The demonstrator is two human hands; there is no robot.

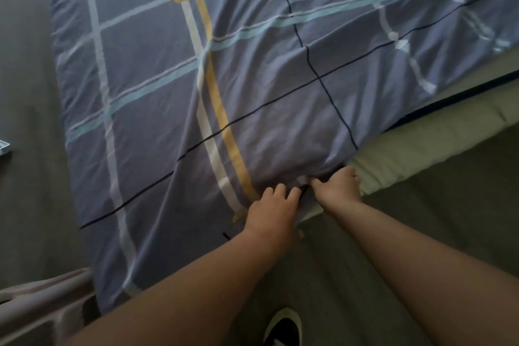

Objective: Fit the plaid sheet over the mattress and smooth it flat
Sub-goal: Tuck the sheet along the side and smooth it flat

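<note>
Corner still to be pulled over

While the plaid sheet covers most of the mattress, the near corner stays bare. Left hand and right hand pinch its bunched hem, fingers closed; next, I judge, drag it down over that corner

Bedroom in a home: low mattress on grey floor, partly covered by plaid sheet; shoe at bottom edge.
</note>
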